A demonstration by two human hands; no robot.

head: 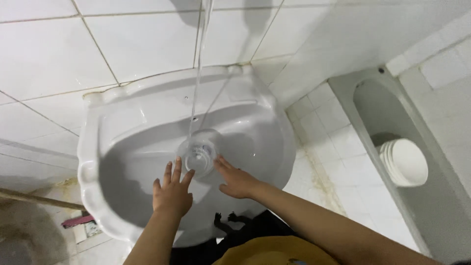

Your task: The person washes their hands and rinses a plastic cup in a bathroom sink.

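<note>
At the far left, low by the floor, a wooden stick (34,200) lies near a pink-handled brush (77,221). Right of these, the white basin (122,103) is fixed to the tiled wall (59,49), and a thin stream of water (197,73) falls into its bowl. Under the stream sits a clear glass cup (197,152), mouth up so it catches the flow. The left hand (171,194) reaches in palm down, fingers spread, fingertips touching the cup's near side; its grip is wide, clasping nothing. The right hand (238,180) comes from the right, wrist turned inward, fingers flat against the cup's right side, likewise loose, seemingly to steady it. Far right, white plates (405,162) stand stacked in a grey trough (363,88).
</note>
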